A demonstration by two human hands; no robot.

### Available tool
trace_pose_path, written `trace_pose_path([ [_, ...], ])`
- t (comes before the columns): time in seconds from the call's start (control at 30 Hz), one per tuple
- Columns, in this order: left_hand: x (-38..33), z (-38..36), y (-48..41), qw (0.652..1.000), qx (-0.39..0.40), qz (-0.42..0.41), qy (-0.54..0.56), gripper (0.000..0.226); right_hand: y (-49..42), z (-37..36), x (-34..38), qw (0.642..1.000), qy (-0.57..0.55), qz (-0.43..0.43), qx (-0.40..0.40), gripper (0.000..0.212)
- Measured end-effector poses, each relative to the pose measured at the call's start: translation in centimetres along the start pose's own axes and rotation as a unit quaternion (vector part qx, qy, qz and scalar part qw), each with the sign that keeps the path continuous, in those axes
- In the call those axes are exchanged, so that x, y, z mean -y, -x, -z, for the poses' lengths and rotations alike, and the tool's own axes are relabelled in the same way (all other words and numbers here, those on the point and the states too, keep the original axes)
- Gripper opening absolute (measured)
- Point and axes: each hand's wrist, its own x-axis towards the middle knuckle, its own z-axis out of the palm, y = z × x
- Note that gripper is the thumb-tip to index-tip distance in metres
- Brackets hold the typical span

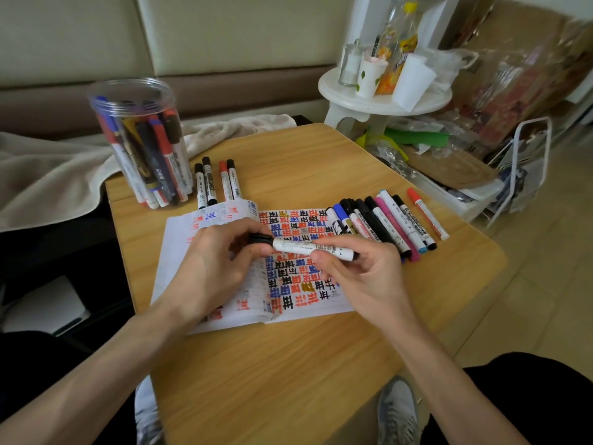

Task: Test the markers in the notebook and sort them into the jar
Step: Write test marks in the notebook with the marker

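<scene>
Both hands hold one white marker with a black cap (301, 246) level above the open notebook (288, 284). My left hand (218, 264) pinches the black cap end; my right hand (359, 274) grips the barrel near its other end. The notebook page is covered with red, blue and black test marks. A clear plastic jar (141, 139) with several markers standing in it sits at the table's far left corner. Several loose markers (385, 223) lie side by side right of the notebook. Another small group of markers (218, 184) lies beside the jar.
The wooden table (288, 364) has its right edge near my right wrist. A beige blanket (57, 175) lies behind the jar. A white stool (382, 97) with cups and bottles stands at the back right, with bags and a white rack (526, 168) on the floor.
</scene>
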Motion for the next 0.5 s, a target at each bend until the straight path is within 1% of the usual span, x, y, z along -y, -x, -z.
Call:
trace_pose_path([
  [0.2, 0.2, 0.1, 0.0, 1.000, 0.007, 0.007, 0.008, 0.022, -0.1, 0.0, -0.3, 1.000, 0.007, 0.003, 0.011, 0.020],
  [0.3, 0.1, 0.0, -0.1, 0.999, 0.016, 0.016, 0.027, 0.017, -0.6, 0.2, 0.1, 1.000, 0.015, 0.007, 0.017, 0.017],
  [0.37, 0.1, -0.1, -0.3, 0.999, 0.015, 0.021, 0.037, 0.016, -1.4, 0.6, 0.5, 0.998, 0.054, 0.021, 0.027, 0.014],
  [0.5, -0.3, -0.3, -0.4, 1.000, 0.018, 0.011, 0.023, 0.025, -2.3, 1.3, 1.0, 0.984, 0.165, 0.043, 0.048, 0.014],
])
